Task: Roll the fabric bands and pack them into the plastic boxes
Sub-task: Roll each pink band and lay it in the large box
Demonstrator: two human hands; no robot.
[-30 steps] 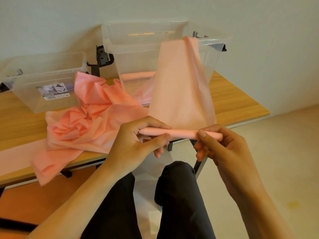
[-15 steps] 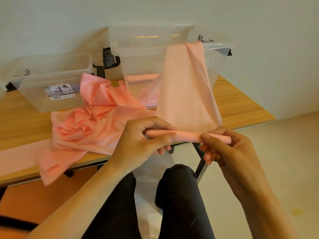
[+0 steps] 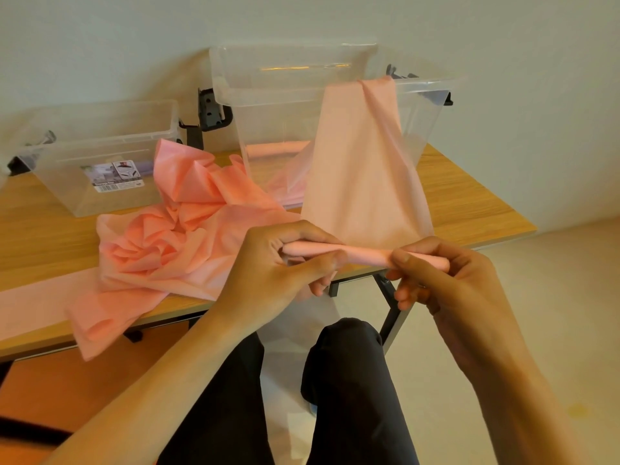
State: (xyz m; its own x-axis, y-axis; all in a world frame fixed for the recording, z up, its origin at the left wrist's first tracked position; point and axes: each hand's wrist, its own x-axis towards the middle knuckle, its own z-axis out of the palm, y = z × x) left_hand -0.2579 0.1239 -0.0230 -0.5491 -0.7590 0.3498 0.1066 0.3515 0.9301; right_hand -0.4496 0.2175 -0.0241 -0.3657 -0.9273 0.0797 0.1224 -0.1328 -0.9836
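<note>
Hardly anything is moving since a second ago: both hands are staying on the roll, and only the view is drifting a little. The left hand [image 3: 278,263] is gripping the roll's [image 3: 365,255] left end, fingers curled over the top and thumb pressing from below. The right hand [image 3: 446,283] is pinching the right end, thumb in front and fingers curled behind.

A wood-grain worktop [image 3: 469,203] on dark metal legs [image 3: 391,307] is standing against a pale wall, over a light floor [image 3: 553,297]. A large clear box [image 3: 278,95] is sitting by the far edge, with a smaller labelled clear box [image 3: 100,156] to its left. A crumpled pink fabric pile [image 3: 174,243] is spilling over the near edge.

The roll is being held at the near edge, towards the right corner, above the person's dark trousers [image 3: 349,380]; whether it is touching the worktop cannot be told. Its long axis is running left to right, roughly along that edge, dipping slightly rightward. The unrolled band [image 3: 362,169] is rising away from it and draping over the large box's right rim. One finished roll [image 3: 275,149] is lying inside that box.
</note>
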